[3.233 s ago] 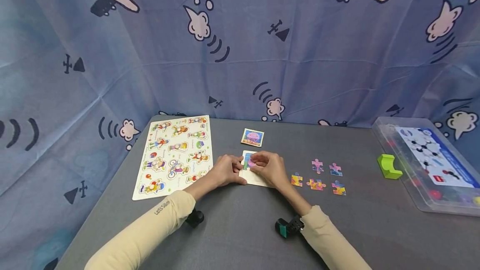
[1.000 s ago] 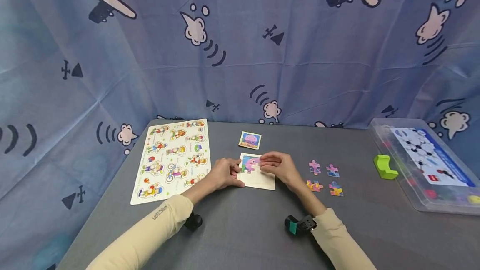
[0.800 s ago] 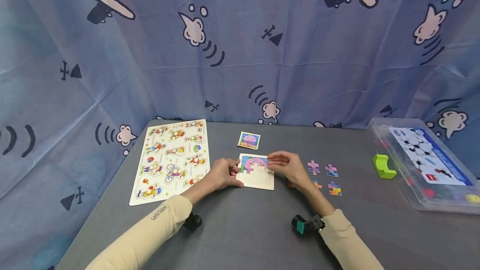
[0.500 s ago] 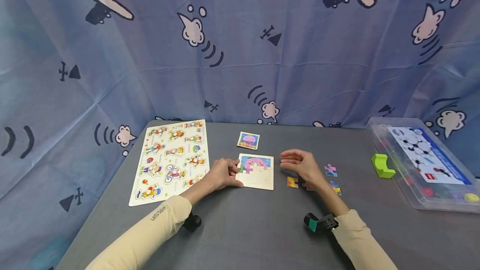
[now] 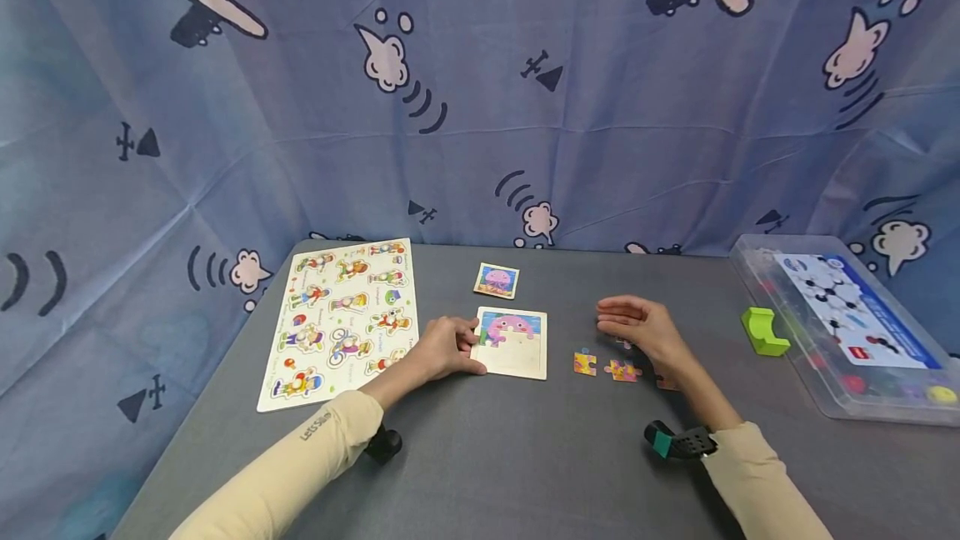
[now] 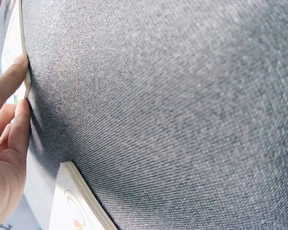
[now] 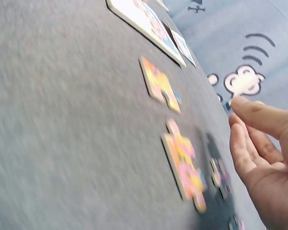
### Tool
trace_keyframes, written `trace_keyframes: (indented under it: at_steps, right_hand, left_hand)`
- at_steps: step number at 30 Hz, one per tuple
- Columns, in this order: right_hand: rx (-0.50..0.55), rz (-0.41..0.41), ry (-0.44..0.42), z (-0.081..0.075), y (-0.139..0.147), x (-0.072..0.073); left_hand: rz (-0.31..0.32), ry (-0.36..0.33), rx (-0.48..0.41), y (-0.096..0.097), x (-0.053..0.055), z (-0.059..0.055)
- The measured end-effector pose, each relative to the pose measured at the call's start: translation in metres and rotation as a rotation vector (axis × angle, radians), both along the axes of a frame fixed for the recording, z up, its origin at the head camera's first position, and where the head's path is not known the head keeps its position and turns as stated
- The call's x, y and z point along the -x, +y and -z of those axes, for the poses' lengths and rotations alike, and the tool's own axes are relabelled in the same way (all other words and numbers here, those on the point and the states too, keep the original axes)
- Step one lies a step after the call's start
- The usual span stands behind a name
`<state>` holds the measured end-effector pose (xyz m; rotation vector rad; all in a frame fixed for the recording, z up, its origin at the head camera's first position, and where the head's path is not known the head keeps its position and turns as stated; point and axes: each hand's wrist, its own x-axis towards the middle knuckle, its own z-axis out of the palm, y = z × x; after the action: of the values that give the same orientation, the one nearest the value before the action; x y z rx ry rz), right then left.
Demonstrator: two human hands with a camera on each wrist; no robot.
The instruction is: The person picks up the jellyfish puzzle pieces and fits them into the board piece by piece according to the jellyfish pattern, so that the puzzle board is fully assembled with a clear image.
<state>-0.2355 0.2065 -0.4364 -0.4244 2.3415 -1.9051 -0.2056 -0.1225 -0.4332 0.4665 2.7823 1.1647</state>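
My left hand (image 5: 446, 346) holds the left edge of a small square puzzle board (image 5: 525, 361), thumb and fingers at its rim. Pink and blue jigsaw pieces (image 5: 513, 325) lie along the board's top and left; bare wood shows below. My right hand (image 5: 647, 328) hovers over loose jigsaw pieces with fingers loosely bent and nothing seen between them. A yellow-orange corner piece (image 7: 159, 85) and a pink-yellow piece (image 7: 183, 163) lie in front of it. Other pieces are partly hidden under that hand; one (image 7: 220, 175) shows in the right wrist view.
A small square picture card (image 5: 497, 281) lies behind the board. At left is a large illustrated peg board (image 5: 341, 319). A green curved block (image 5: 765, 332) sits beside a clear plastic box (image 5: 840, 390) at right. A patterned curtain (image 5: 480, 107) hangs behind the grey table (image 5: 487, 465).
The right hand set a pink piece at the board's top right, let go and moved right over the loose pieces. The left hand stayed at the board's edge.
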Motion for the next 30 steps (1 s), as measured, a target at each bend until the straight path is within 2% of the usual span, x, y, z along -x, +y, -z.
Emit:
trace_keyframes:
  at_steps: [7,18,25,30]
  right_hand:
    - [-0.078,-0.062,0.039,-0.002,0.024,0.004]
    - [-0.371,-0.087,0.015,-0.009,0.054,0.01]
    - [-0.459,-0.079,0.061,-0.005,0.056,0.013]
    - [-0.472,-0.077,0.09,-0.003,0.056,0.014]
  left_hand:
    - [-0.002,-0.012,0.0,0.001,0.001,0.001]
    - [0.009,0.024,-0.002,-0.001,0.002,0.003]
    - [0.003,0.009,-0.023,-0.001,0.001,0.002]
    - [0.005,0.006,-0.019,0.0,0.001,0.002]
